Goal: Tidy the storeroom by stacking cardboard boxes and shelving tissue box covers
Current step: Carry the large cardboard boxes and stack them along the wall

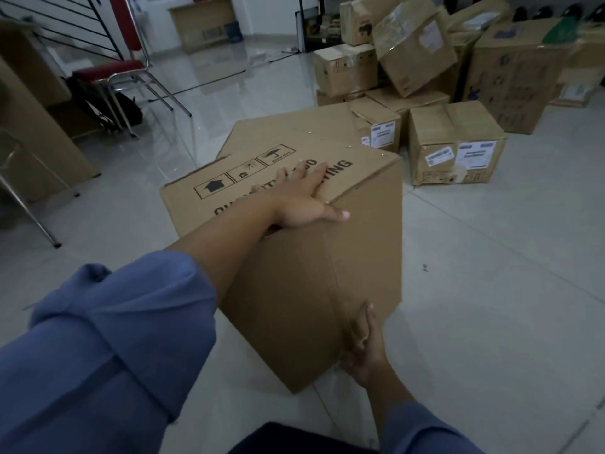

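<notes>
A large brown cardboard box [360,231] with black printed words and handling symbols is tilted in front of me, held off the tiled floor. My left hand [304,198] lies flat over its upper edge, fingers on the printed face and thumb on the plain side. My right hand [363,348] grips the box's lower near corner from below. Behind it lies another big cardboard box [288,129], partly hidden. No tissue box covers show in view.
A pile of cardboard boxes [415,50] fills the far right, with two labelled boxes [455,145] nearest. A red metal chair [114,77] and a black bag stand at left, beside tall flat cardboard [36,132]. Pale tiled floor [507,290] stretches to the right.
</notes>
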